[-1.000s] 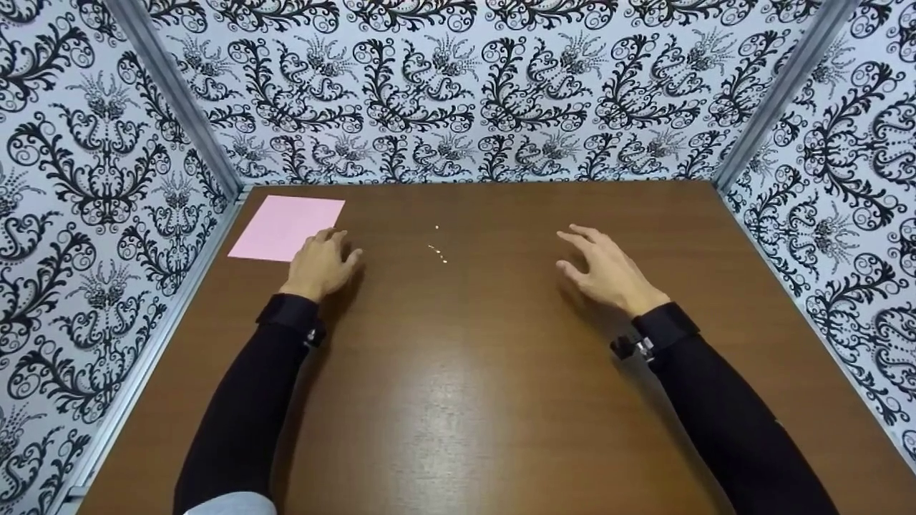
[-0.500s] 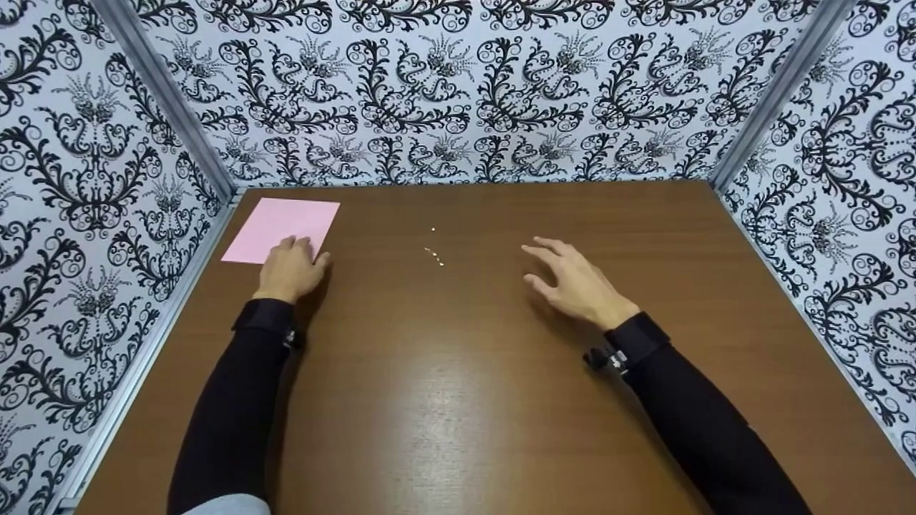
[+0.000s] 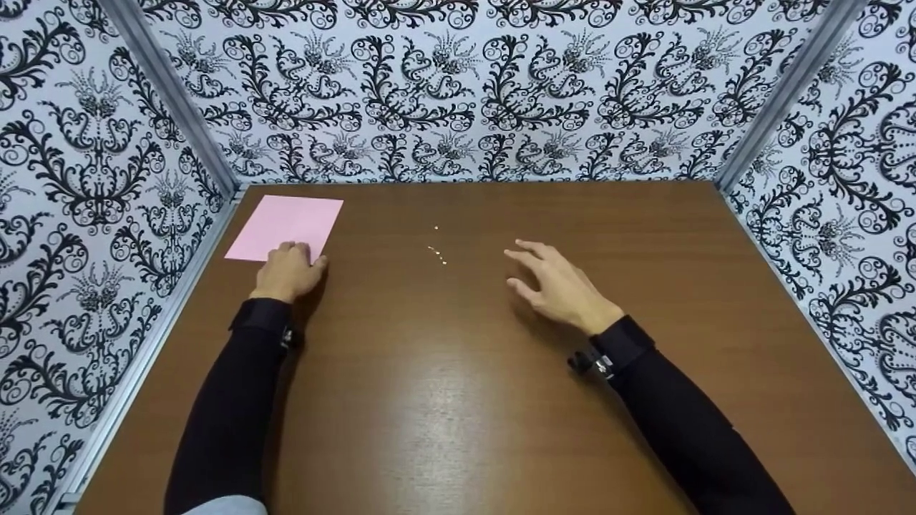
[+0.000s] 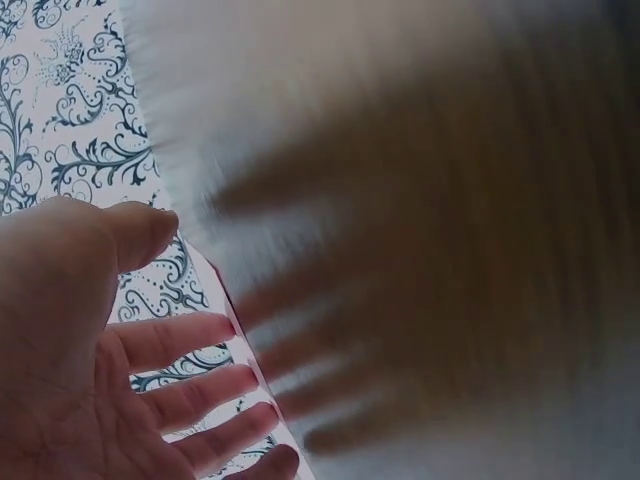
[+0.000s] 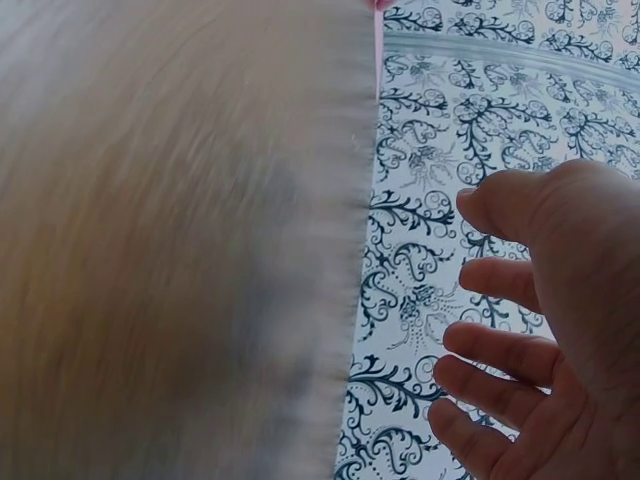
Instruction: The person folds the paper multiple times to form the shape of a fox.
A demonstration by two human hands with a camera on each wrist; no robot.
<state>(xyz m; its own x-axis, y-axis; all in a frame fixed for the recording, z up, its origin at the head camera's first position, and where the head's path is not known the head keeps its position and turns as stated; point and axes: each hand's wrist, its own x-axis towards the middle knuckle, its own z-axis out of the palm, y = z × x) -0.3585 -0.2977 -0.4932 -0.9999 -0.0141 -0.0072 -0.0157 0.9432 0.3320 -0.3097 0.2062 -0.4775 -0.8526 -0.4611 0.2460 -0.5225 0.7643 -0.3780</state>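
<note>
A square pink sheet of paper (image 3: 286,220) lies flat at the table's far left corner. My left hand (image 3: 288,273) rests on its near edge, the fingertips touching the paper and the thumb spread to the right. In the left wrist view the extended fingers (image 4: 205,390) meet the pink edge. Over the middle right of the table hovers my right hand (image 3: 557,286), holding nothing, its fingers spread and pointing left. The right wrist view shows those fingers (image 5: 495,345) loosely bent and apart from the tabletop.
Small pale specks (image 3: 438,253) lie on the brown wooden table (image 3: 444,343) between the hands. Walls with black floral patterns (image 3: 458,86) enclose the left, back and right sides, with metal posts (image 3: 175,100) at the corners.
My left hand has moved left and slightly nearer, onto the paper's near edge. The right hand has shifted left and a little nearer. The paper stays in place.
</note>
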